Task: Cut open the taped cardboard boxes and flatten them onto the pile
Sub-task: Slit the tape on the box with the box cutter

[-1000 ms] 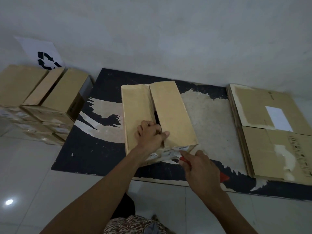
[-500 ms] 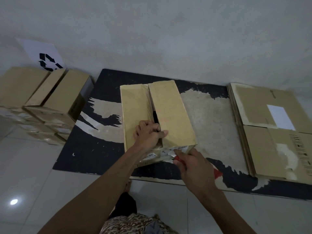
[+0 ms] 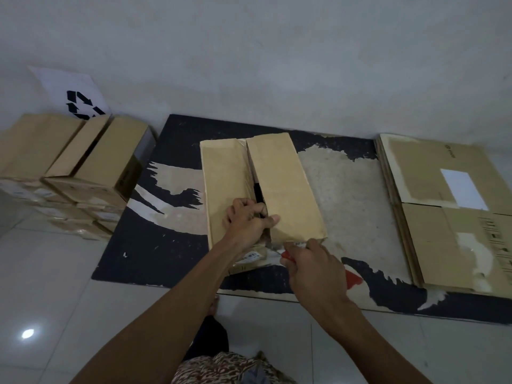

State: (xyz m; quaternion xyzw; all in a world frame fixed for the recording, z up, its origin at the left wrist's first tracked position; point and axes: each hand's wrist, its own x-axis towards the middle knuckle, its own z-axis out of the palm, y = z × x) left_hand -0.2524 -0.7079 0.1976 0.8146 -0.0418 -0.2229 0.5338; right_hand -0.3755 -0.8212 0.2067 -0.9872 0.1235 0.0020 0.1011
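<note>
Centrally, a cardboard box (image 3: 257,189) is sitting on a worn black mat (image 3: 155,253) on the floor, nearer the mat's front edge, its two top flaps parting along a dark middle seam. The left hand (image 3: 246,220) is curling its fingers into that seam at the box's near end, gripping the left flap's edge, thumb lying across the right flap. The right hand (image 3: 315,267) is gripping a red-handled cutter (image 3: 353,278), its front end meeting the box's near face. A pile of flattened cardboard (image 3: 443,212) is lying over the mat's right edge. Stacked boxes (image 3: 83,167) are standing off the left edge, a recycling sign (image 3: 77,98) leaning behind them.
</note>
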